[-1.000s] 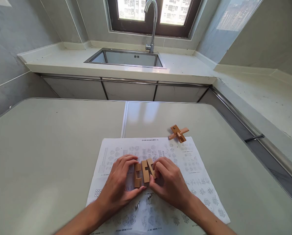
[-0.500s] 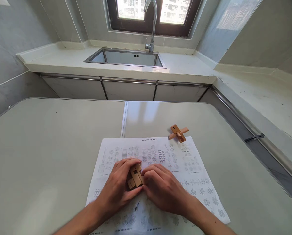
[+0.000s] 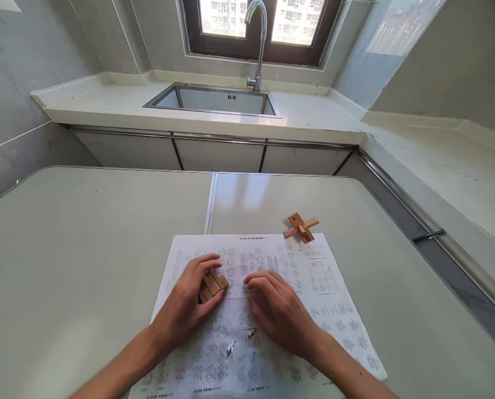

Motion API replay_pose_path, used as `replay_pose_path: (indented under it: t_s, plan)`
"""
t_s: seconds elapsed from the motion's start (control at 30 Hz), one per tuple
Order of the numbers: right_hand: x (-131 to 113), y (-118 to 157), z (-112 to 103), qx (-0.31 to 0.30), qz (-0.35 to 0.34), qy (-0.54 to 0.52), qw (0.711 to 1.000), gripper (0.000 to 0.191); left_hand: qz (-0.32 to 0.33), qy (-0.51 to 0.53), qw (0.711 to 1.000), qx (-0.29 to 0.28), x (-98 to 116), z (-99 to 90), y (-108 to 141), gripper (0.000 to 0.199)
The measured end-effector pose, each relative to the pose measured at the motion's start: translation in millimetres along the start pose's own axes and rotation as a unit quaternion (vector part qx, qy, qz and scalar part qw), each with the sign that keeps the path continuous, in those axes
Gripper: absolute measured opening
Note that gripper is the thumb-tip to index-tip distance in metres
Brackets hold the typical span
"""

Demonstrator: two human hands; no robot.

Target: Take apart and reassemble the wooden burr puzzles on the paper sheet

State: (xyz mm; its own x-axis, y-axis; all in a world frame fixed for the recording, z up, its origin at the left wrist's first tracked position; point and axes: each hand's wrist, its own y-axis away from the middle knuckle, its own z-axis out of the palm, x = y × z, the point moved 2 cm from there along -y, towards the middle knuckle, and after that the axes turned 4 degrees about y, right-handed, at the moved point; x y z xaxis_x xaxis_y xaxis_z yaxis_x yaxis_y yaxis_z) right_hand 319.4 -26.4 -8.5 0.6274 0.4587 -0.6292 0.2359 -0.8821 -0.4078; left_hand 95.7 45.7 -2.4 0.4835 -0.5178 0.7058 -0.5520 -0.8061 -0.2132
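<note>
My left hand [image 3: 192, 287] is wrapped around a block of interlocked wooden puzzle pieces [image 3: 213, 286], with the thumb along its near side and the fingers over its far side. To the right, my right hand [image 3: 278, 307] hovers with curled fingers, apart from the block. A bit of pale wooden piece [image 3: 248, 288] shows at its fingertips, mostly hidden by them. Beneath both hands lies a creased, torn paper sheet [image 3: 334, 354] printed with many small puzzle diagrams.
A crossed wooden assembly [image 3: 300, 227] marked "2" sits at the sheet's far right corner. The pale table [image 3: 85, 266] has a seam down its far middle. Beyond it are a counter with a sink [image 3: 214, 98], a faucet [image 3: 261, 44] and a window.
My hands have moved apart. The left hand shifted left with the wooden block, while the right came away from it with a small piece at its fingertips.
</note>
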Motion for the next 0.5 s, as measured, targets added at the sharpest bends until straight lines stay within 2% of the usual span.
replay_pose_path:
  t_s: [0.13,0.23,0.5]
  plan:
    - [1.0,-0.7,1.4,-0.016,-0.001,0.007,1.0,0.022,-0.03,-0.03,0.998,0.037,-16.5,-18.4,-11.2,0.032]
    - [1.2,-0.2,2.4,-0.023,-0.001,0.005,1.0,0.022,-0.027,-0.049,0.997,0.051,-26.7,-29.5,-16.9,0.029]
    - [5.1,0.2,2.4,-0.011,-0.003,-0.003,1.0,0.021,-0.04,-0.07,0.997,0.019,-46.8,-51.2,-25.2,0.027]
